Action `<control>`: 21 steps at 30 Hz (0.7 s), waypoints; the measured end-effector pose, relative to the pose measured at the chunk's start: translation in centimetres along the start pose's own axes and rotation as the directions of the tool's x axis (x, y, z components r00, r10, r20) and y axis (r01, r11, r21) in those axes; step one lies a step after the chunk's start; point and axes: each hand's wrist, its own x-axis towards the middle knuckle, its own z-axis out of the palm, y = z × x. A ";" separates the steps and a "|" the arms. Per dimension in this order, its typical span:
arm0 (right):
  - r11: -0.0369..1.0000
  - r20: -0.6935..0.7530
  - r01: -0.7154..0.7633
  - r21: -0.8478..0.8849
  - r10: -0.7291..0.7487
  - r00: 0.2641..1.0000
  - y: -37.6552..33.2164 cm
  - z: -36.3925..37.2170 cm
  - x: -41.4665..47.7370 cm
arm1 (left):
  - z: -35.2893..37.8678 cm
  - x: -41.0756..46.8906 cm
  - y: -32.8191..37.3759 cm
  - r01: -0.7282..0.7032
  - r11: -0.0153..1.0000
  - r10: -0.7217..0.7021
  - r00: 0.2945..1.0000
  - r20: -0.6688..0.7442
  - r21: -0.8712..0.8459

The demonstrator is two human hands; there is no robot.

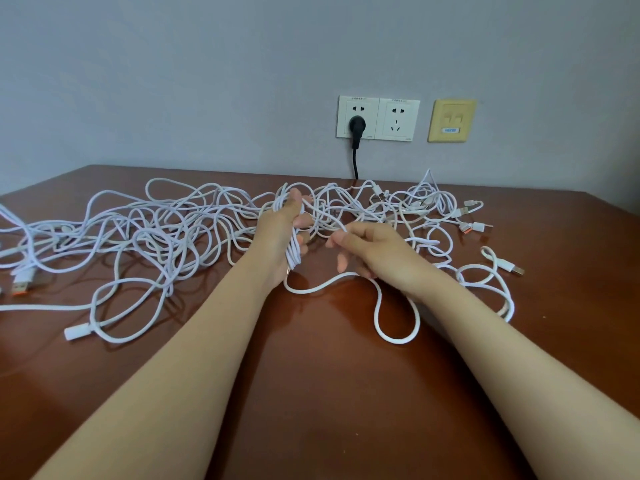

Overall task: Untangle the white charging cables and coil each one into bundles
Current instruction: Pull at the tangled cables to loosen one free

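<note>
White cable being wound into a bundle, centre of the frame

The glossy reddish-brown wooden table (311, 403) is strewn across mid-frame, left edge to right of centre, with a tangled mass of thin white charging cables (166, 230). Both forearms are reached in from the lower edge. The left hand (282, 237) is raised at centre, its fingers (304, 221) clenched round a slim bundle of white loops (294, 251). Just right of it the right hand (374, 251) is held palm down, with a strand pinched at its fingertips. A slack white loop (398, 341) is left lying below that wrist. Coiling of one cable is judged to be in hand. Next, the slack should be drawn clear of the tangle and laid over the bundle.
</note>
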 end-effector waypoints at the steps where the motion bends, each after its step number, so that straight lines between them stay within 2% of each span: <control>1: 1.000 -0.022 0.000 0.016 0.000 1.000 0.0 0.0 0.1 | 0.0 0.0 0.0 0.004 1.000 -0.004 1.000 0.000 -0.010; 4: 0.999 -0.074 0.033 -0.035 -0.035 0.997 0.2 0.0 0.2 | 0.3 -0.2 0.2 0.008 0.998 -0.007 1.000 0.009 -0.064; 8: 0.962 -0.100 0.070 -0.266 -0.100 0.990 0.4 0.3 0.2 | 0.4 -0.4 0.4 0.007 0.992 -0.003 0.999 0.032 -0.125; 10: 0.872 -0.100 0.072 -0.484 -0.137 0.986 0.4 0.3 0.0 | 0.4 -0.2 0.2 -0.018 0.999 0.017 1.000 -0.021 -0.035; 12: 0.736 -0.089 0.056 -0.674 -0.157 0.984 0.4 0.3 -0.4 | 0.3 0.2 -0.1 -0.063 0.986 0.081 0.990 -0.114 0.152; 14: 0.641 -0.066 0.059 -0.765 -0.170 0.983 0.4 0.3 -0.6 | 0.3 0.5 -0.6 -0.097 0.957 0.149 0.973 -0.175 0.274; 16: 0.596 -0.024 0.097 -0.797 -0.191 0.981 0.3 0.5 -0.5 | 0.3 0.5 -0.8 -0.091 0.941 0.168 0.962 -0.215 0.327; 18: 0.571 0.027 0.133 -0.810 -0.191 0.981 0.2 0.7 -0.5 | 0.4 0.3 -0.7 -0.075 0.971 0.123 0.971 -0.205 0.229; 21: 0.555 0.052 0.150 -0.818 -0.189 0.981 0.2 0.8 -0.6 | 0.7 0.0 -0.2 -0.050 0.996 0.037 0.988 -0.151 -0.080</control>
